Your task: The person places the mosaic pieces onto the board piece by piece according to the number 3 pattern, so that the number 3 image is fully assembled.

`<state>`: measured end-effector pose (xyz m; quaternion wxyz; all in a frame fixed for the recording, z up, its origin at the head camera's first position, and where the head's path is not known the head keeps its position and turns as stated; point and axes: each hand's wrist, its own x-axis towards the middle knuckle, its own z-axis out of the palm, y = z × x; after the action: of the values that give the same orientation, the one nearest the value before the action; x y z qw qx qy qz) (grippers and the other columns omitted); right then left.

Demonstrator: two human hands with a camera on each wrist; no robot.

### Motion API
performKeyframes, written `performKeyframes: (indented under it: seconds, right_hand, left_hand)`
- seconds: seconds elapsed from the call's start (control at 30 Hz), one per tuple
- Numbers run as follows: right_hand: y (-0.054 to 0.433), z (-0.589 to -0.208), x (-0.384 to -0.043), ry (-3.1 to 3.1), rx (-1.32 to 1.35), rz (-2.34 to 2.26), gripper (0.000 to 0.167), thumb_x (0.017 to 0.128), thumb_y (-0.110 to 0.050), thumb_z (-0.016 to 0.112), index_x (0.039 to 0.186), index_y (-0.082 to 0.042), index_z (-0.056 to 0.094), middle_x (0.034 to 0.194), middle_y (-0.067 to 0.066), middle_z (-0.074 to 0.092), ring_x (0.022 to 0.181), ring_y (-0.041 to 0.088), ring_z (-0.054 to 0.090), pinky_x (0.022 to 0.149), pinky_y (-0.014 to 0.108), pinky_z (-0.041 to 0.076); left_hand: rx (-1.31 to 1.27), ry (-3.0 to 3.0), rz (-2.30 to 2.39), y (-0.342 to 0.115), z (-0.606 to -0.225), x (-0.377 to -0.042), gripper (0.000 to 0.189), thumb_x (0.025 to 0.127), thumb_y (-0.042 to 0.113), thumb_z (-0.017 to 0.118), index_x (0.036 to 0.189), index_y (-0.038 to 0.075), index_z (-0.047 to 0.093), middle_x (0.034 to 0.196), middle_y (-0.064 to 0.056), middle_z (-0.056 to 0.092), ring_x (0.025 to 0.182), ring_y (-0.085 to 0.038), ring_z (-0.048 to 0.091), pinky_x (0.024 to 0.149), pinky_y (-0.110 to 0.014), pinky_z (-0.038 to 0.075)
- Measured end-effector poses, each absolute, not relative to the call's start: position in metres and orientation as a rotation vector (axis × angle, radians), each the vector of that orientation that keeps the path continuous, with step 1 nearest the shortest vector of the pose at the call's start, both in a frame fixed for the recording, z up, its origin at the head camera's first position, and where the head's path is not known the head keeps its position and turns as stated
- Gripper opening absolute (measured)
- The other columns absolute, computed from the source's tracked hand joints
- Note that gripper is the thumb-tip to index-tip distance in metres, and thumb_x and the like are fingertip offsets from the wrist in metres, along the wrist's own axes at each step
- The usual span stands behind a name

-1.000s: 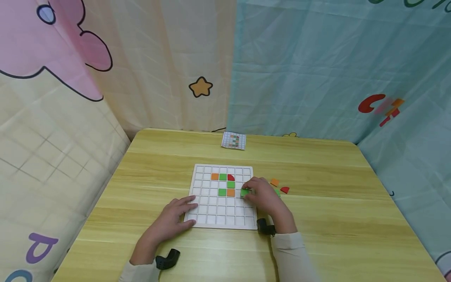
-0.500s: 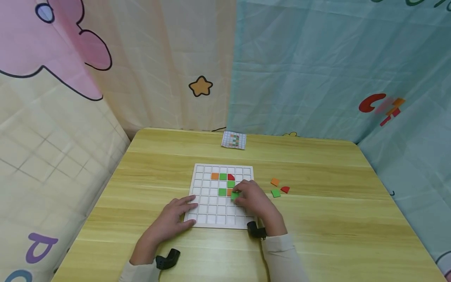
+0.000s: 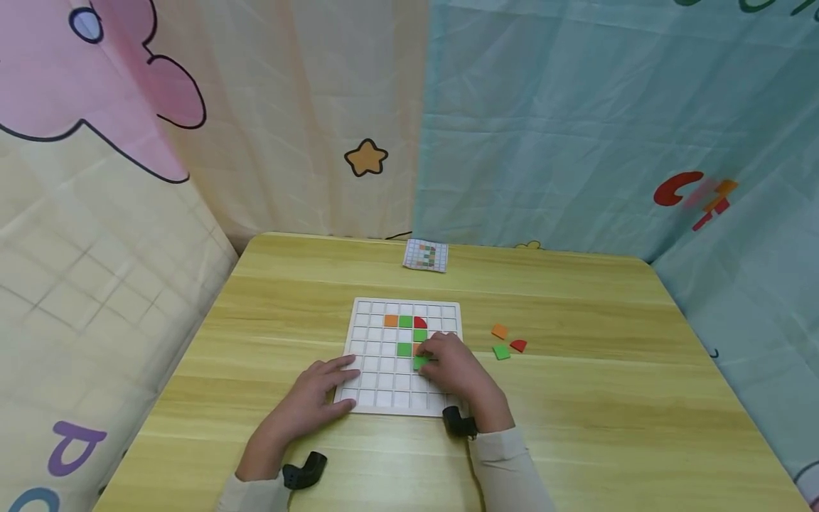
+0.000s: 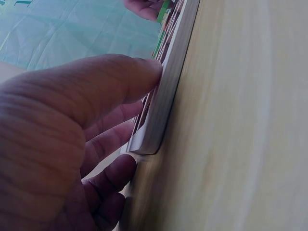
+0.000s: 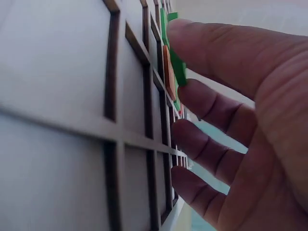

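A white grid board [image 3: 377, 384] lies on the table, with orange, green and red tiles set in some of its squares. Between thumb and index finger my right hand [image 3: 456, 364] pinches a green square tile [image 5: 178, 62], held tilted close over the board just nearer than an orange tile [image 5: 169, 72]. The other right fingers are spread over the grid in the right wrist view. My left hand [image 3: 312, 395] rests at the board's left edge with fingers extended. In the left wrist view its thumb [image 4: 120, 79] touches the board's rim [image 4: 166, 96].
Right of the board lie a loose orange tile [image 3: 500, 331], a green tile [image 3: 502, 352] and a red quarter-round tile [image 3: 518, 345]. A small printed grid card [image 3: 425, 256] sits near the table's far edge. Patterned curtains [image 3: 544, 142] hang behind the table.
My right hand has moved left over the board with the green tile, from the right edge to below the orange tile. The left hand stays where it was.
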<state>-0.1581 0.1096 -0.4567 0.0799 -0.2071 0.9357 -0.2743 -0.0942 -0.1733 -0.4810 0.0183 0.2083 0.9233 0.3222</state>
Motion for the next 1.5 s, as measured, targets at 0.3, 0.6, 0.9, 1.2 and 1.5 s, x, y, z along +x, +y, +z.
performKeyframes:
  seconds: [0.3,0.6,0.9,1.2,1.5]
  right_hand:
    - [0.108,-0.458,-0.157,2.774,-0.561,-0.784,0.020,0.084,-0.012,0.077,0.103,-0.015,0.073,0.101,-0.004,0.062,0.099,0.019,0.049,0.090,0.040,0.044]
    - [0.109,-0.457,-0.158,2.782,-0.545,-0.782,0.018,0.085,-0.012,0.077,0.102,-0.015,0.073,0.100,-0.004,0.061,0.098,0.019,0.050,0.089,0.039,0.045]
    - [0.115,-0.454,-0.158,2.819,-0.589,-0.825,0.014,0.086,-0.010,0.073,0.099,-0.014,0.072,0.099,-0.003,0.061,0.098,0.020,0.051,0.090,0.040,0.046]
    - [0.140,-0.446,-0.160,2.877,-0.429,-0.856,0.014,0.088,-0.011,0.073,0.102,-0.013,0.073,0.102,-0.001,0.062,0.102,0.023,0.053,0.092,0.042,0.047]
    - [0.182,-0.447,-0.159,2.936,-0.419,-0.861,0.017,0.088,-0.009,0.073,0.105,-0.007,0.071,0.106,0.003,0.062,0.108,0.028,0.054,0.094,0.046,0.046]
  left_hand:
    - [0.651,2.870,1.010,-0.173,-0.481,-0.093,0.047,0.085,0.023,0.078,0.127,0.008,0.068,0.146,-0.006,0.052,0.126,-0.031,0.048,0.102,-0.055,0.037]
    - [0.657,2.881,1.025,-0.172,-0.481,-0.095,0.046,0.084,0.022,0.079,0.127,0.009,0.068,0.146,-0.006,0.052,0.125,-0.031,0.049,0.102,-0.055,0.037]
    - [0.629,2.866,1.028,-0.171,-0.480,-0.095,0.047,0.083,0.021,0.079,0.128,0.008,0.068,0.146,-0.006,0.051,0.125,-0.031,0.048,0.101,-0.054,0.037]
    - [0.619,2.847,1.016,-0.172,-0.481,-0.095,0.048,0.084,0.022,0.079,0.129,0.009,0.067,0.148,-0.005,0.049,0.129,-0.031,0.046,0.103,-0.054,0.036]
    - [0.623,2.841,1.011,-0.174,-0.483,-0.096,0.049,0.085,0.023,0.078,0.130,0.009,0.066,0.150,-0.005,0.048,0.131,-0.033,0.045,0.105,-0.055,0.034]
